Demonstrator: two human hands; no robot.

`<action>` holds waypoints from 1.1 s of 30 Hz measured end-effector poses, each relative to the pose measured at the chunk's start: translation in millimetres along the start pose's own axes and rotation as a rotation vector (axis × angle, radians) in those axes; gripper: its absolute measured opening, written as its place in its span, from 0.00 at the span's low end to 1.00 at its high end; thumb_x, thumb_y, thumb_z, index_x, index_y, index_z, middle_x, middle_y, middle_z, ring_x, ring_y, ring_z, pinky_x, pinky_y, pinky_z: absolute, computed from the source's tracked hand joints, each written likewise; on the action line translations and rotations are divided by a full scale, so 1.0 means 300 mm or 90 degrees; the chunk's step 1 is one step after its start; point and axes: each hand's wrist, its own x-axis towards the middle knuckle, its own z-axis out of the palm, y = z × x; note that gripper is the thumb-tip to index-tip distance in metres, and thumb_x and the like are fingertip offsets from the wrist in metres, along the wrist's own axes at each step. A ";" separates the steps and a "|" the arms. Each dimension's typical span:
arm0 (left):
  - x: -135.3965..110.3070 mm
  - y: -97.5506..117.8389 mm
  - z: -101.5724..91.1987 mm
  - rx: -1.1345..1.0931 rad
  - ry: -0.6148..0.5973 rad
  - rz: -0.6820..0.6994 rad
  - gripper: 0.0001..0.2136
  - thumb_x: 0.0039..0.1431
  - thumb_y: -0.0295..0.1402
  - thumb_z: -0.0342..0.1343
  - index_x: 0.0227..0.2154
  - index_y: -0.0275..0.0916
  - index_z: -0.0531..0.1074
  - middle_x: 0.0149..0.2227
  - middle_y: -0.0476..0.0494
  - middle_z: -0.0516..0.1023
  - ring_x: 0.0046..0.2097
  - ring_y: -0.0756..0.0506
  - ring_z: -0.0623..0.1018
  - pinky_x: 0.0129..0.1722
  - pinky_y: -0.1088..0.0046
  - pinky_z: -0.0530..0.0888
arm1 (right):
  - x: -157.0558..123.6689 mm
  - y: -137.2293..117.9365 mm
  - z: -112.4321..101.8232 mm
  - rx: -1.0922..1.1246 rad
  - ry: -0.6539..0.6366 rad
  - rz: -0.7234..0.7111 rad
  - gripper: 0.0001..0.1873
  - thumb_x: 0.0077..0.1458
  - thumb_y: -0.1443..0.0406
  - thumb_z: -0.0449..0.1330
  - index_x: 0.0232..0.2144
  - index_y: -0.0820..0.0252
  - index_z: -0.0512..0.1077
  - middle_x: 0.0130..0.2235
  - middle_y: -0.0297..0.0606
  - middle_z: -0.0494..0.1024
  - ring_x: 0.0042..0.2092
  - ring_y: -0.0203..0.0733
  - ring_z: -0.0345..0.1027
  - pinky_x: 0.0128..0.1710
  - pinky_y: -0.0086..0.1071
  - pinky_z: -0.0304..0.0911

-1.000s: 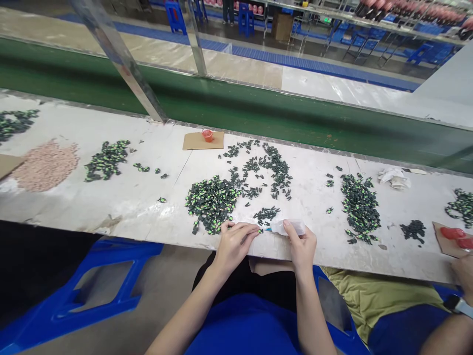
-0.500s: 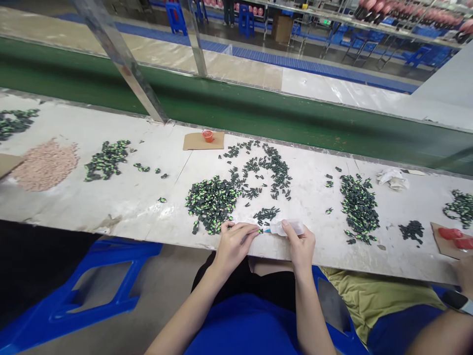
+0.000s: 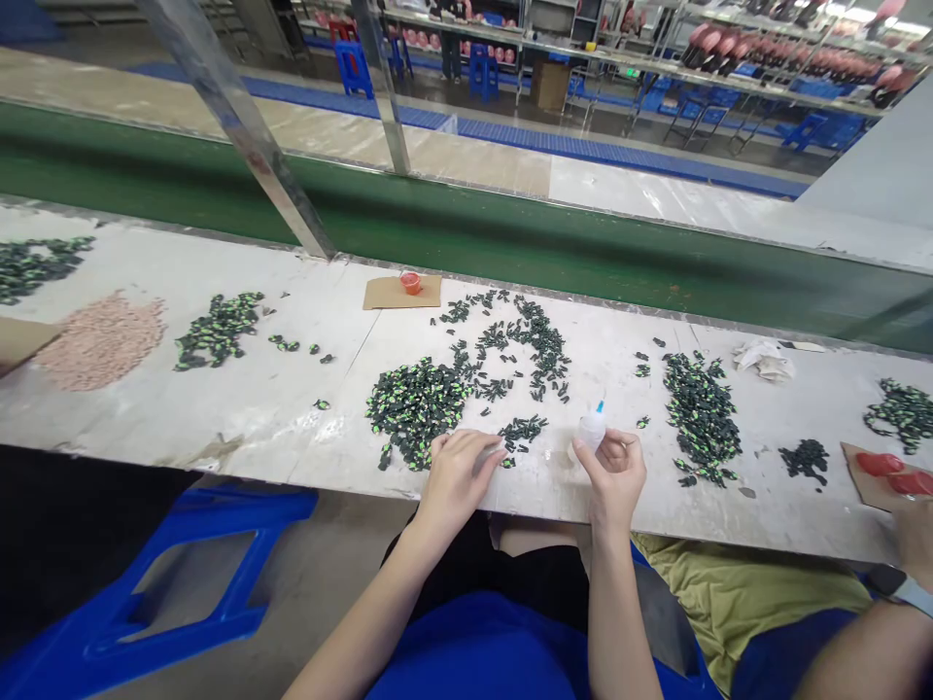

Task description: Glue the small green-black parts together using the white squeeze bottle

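The right hand (image 3: 616, 472) grips a small translucent plastic squeeze bottle with a blue nozzle (image 3: 591, 429), upright so the tip points up. The left hand (image 3: 458, 472) pinches a tiny dark green piece at the white worktable's (image 3: 255, 408) near edge, beside the heap of green-and-black pieces (image 3: 415, 401), within easy reach.

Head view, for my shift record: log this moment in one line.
left hand: on green-black parts | right hand: holds glue bottle upright | surface: workbench
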 end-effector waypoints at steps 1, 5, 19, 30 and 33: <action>0.010 -0.002 0.004 0.020 0.028 -0.001 0.03 0.59 0.31 0.56 0.34 0.43 0.74 0.36 0.46 0.81 0.41 0.43 0.77 0.40 0.63 0.65 | 0.011 -0.001 0.005 0.002 0.002 -0.009 0.25 0.32 0.61 0.72 0.31 0.57 0.62 0.33 0.37 0.77 0.38 0.44 0.73 0.42 0.38 0.66; 0.041 -0.019 0.039 0.074 0.091 0.005 0.02 0.56 0.32 0.59 0.30 0.42 0.75 0.39 0.41 0.79 0.44 0.38 0.72 0.39 0.60 0.68 | 0.043 0.015 0.019 -0.079 0.010 -0.034 0.28 0.32 0.61 0.71 0.33 0.56 0.60 0.34 0.35 0.75 0.39 0.42 0.72 0.44 0.39 0.67; 0.024 0.036 0.023 -0.099 0.043 0.073 0.07 0.61 0.28 0.53 0.34 0.43 0.76 0.39 0.43 0.78 0.45 0.42 0.73 0.45 0.60 0.72 | -0.131 -0.025 0.049 -0.140 -0.234 -0.047 0.16 0.48 0.59 0.66 0.38 0.59 0.73 0.33 0.39 0.78 0.34 0.41 0.73 0.36 0.36 0.71; -0.038 -0.006 0.022 -0.052 -0.004 0.063 0.07 0.58 0.30 0.57 0.39 0.44 0.75 0.42 0.43 0.78 0.46 0.41 0.73 0.46 0.58 0.73 | -0.119 0.021 0.056 -0.091 -0.236 0.066 0.12 0.47 0.58 0.64 0.32 0.60 0.78 0.32 0.40 0.81 0.34 0.44 0.76 0.37 0.37 0.73; -0.044 0.003 0.034 -0.034 0.022 0.072 0.05 0.59 0.28 0.55 0.36 0.43 0.75 0.43 0.42 0.76 0.46 0.41 0.72 0.45 0.60 0.74 | -0.125 0.012 0.054 -0.120 -0.274 0.026 0.10 0.49 0.60 0.63 0.31 0.59 0.79 0.32 0.39 0.81 0.33 0.43 0.76 0.36 0.35 0.73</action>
